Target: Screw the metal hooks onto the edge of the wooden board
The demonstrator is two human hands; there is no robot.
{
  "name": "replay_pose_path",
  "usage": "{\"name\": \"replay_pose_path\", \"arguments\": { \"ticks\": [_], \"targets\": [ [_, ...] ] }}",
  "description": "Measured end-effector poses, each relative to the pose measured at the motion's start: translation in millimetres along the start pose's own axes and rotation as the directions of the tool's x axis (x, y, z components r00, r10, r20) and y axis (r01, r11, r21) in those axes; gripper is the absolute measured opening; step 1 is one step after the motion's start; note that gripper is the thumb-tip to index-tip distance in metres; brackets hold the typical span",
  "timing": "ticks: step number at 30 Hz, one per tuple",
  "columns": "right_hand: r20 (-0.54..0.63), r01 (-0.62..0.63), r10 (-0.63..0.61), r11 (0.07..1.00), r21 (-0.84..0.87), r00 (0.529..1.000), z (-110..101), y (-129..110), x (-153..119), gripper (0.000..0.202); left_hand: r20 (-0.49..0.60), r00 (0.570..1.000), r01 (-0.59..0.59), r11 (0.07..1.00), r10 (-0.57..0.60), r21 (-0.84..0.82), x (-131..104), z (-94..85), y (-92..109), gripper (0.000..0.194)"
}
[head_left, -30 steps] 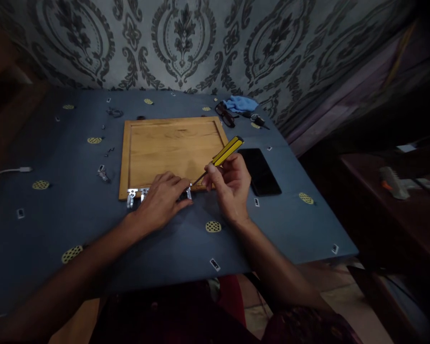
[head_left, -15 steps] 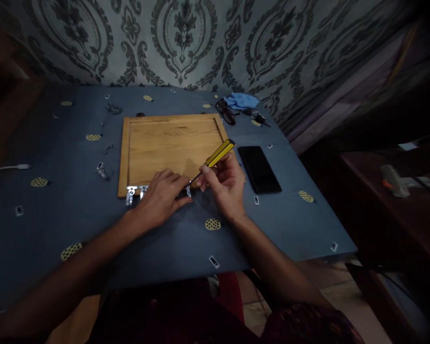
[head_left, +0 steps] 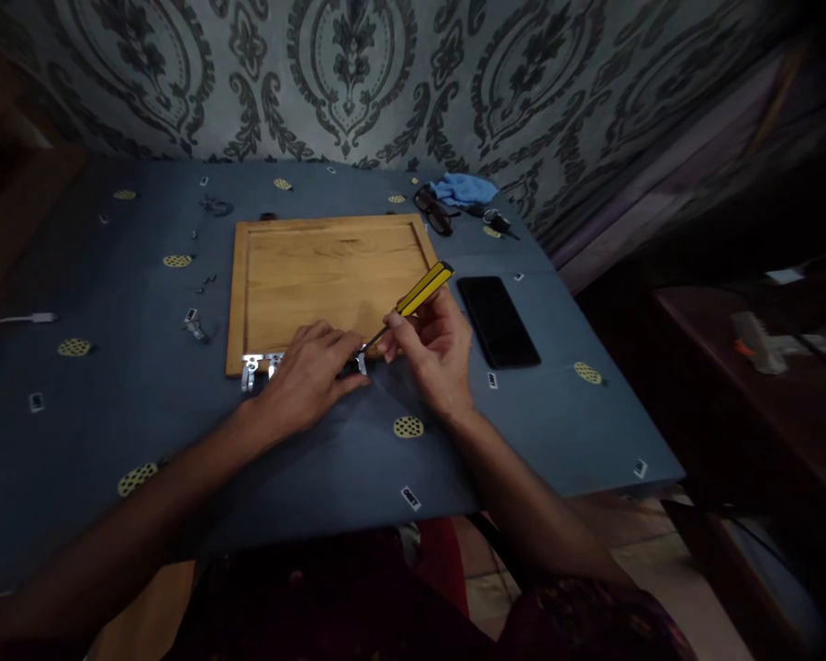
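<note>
A wooden panel with a raised frame (head_left: 330,275) lies flat on the blue table cover. Along its near edge runs a silver metal hook strip (head_left: 251,363), partly hidden by my left hand (head_left: 311,375). That hand is closed over the strip, fingers together and thumb below. My right hand (head_left: 435,353) pinches a screwdriver with a yellow and black handle (head_left: 423,288). Its shaft slants down to the left, and the tip is at the strip's right end beside my left fingertips. The screw under the tip is too small to make out.
A black phone (head_left: 499,321) lies right of the panel. Behind are sunglasses (head_left: 435,211), a blue cloth (head_left: 463,189) and keys (head_left: 496,220). Small screws (head_left: 207,280) and metal pieces (head_left: 194,328) lie left. A white cable (head_left: 14,321) crosses the left edge.
The whole view has shifted slightly. Both hands and the screwdriver hold nearly the same pose against the panel.
</note>
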State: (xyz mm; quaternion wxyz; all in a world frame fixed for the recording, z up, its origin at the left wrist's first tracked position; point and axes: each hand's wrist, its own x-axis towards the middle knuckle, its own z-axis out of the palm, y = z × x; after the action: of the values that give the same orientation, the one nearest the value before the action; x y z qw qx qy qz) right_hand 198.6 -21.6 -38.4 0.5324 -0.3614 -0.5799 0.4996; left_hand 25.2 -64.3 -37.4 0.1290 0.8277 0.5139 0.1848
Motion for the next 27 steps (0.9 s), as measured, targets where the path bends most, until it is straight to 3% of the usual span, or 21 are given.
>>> {"name": "replay_pose_path", "arguments": {
  "ticks": [11,17,27],
  "targets": [
    [0.01,0.012,-0.012,0.999,-0.044,1.0,1.8,2.6,-1.2,0.041,-0.005,1.0,0.03,1.0,-0.03,0.0,-0.3,-1.8,2.4,0.02],
    [-0.035,0.022,-0.023,0.999,-0.035,0.999,-0.7,-1.9,0.0,0.044,0.016,0.994,0.111,0.993,-0.111,-0.045,0.0,-4.3,4.5,0.025],
    [-0.013,0.023,-0.023,1.0,0.0,1.0,1.3,-2.2,-2.0,0.038,0.001,0.992,0.13,0.991,-0.13,-0.035,-1.0,-0.9,2.3,0.033]
  ]
}}
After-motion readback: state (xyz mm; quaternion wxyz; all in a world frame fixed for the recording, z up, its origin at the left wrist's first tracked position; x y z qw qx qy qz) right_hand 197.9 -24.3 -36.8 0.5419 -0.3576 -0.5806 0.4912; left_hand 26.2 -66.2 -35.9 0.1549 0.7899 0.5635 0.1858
